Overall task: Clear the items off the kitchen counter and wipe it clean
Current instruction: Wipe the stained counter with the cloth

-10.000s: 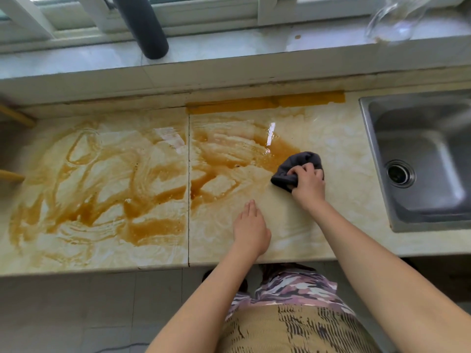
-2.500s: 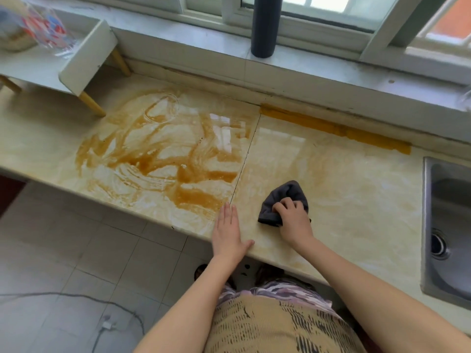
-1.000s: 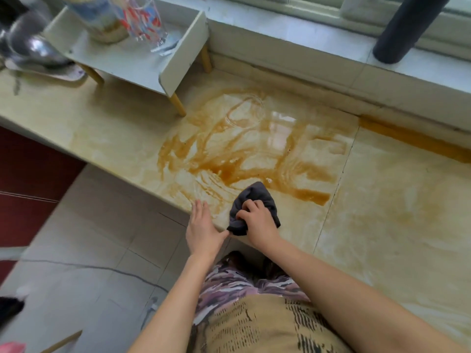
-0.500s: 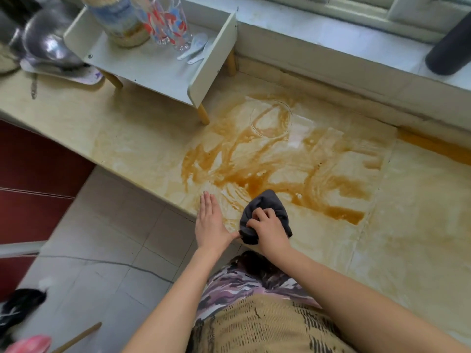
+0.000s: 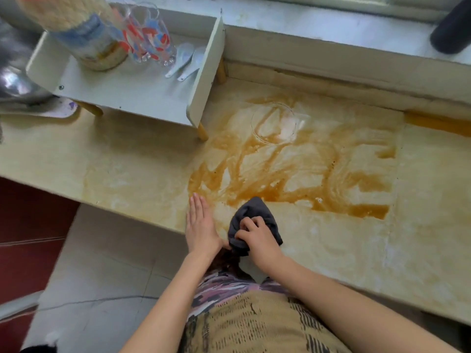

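The beige marble counter (image 5: 132, 164) carries a wide orange-brown smear (image 5: 293, 171) across its middle. My right hand (image 5: 257, 238) is shut on a bunched dark grey cloth (image 5: 254, 212), pressed on the counter at its front edge, just below the smear. Flat beside it, my left hand (image 5: 200, 225) rests on the counter edge with fingers straight and together, holding nothing. The two hands nearly touch at the wrist side.
A small white shelf (image 5: 142, 90) on wooden legs stands at the back left, holding a large jar (image 5: 84, 34), a patterned glass (image 5: 150, 39) and white spoons (image 5: 186, 59). A metal bowl (image 5: 15, 80) sits far left. A dark cylinder (image 5: 452, 29) stands on the window ledge.
Over ten seconds my right hand has carried the cloth leftward from near the sink across the counter; the right slab's stain is wiped away. My left hand moved left alongside it.
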The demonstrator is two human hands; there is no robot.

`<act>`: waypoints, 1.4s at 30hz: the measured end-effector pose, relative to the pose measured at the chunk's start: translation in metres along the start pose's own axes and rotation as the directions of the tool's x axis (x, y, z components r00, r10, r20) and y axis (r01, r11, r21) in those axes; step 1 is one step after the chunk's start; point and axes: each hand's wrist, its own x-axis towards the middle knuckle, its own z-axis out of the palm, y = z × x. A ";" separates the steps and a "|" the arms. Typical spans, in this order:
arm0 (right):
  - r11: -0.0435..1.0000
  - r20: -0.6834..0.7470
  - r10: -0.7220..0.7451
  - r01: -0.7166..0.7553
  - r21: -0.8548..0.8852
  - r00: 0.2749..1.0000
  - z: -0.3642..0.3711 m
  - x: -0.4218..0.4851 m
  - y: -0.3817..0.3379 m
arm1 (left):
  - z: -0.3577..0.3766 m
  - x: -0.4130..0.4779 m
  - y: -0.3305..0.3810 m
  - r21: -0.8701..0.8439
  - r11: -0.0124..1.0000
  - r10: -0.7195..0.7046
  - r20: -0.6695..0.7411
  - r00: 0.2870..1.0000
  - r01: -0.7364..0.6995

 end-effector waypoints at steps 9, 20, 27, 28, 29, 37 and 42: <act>0.979 -0.102 0.202 -0.199 0.044 0.974 0.015 0.073 -0.087 | -0.044 0.056 -0.098 -0.011 0.988 0.156 -0.020 0.987 -0.157; 0.956 -0.074 0.283 -0.275 0.100 0.956 0.011 0.143 -0.131 | -0.063 0.097 -0.152 -0.024 0.967 0.256 0.002 0.967 -0.256; 0.865 -0.224 0.486 -0.429 0.259 0.845 -0.012 0.189 -0.114 | -0.065 0.097 -0.161 -0.001 0.948 0.319 0.004 0.948 -0.319; 0.826 -0.246 0.550 -0.478 0.298 0.798 -0.018 0.199 -0.108 | -0.065 0.096 -0.163 0.017 0.945 0.325 0.016 0.945 -0.326; 0.784 -0.253 0.609 -0.522 0.335 0.752 -0.024 0.208 -0.101 | -0.065 0.097 -0.164 0.029 0.943 0.330 0.031 0.944 -0.330; 0.800 -0.267 0.600 -0.558 0.220 0.754 -0.008 0.187 -0.125 | -0.062 0.098 -0.160 0.085 0.950 0.298 0.053 0.953 -0.301; 0.897 -0.197 0.439 -0.417 0.143 0.877 0.009 0.166 -0.136 | -0.064 0.096 -0.135 -0.017 0.982 0.187 0.032 0.982 -0.187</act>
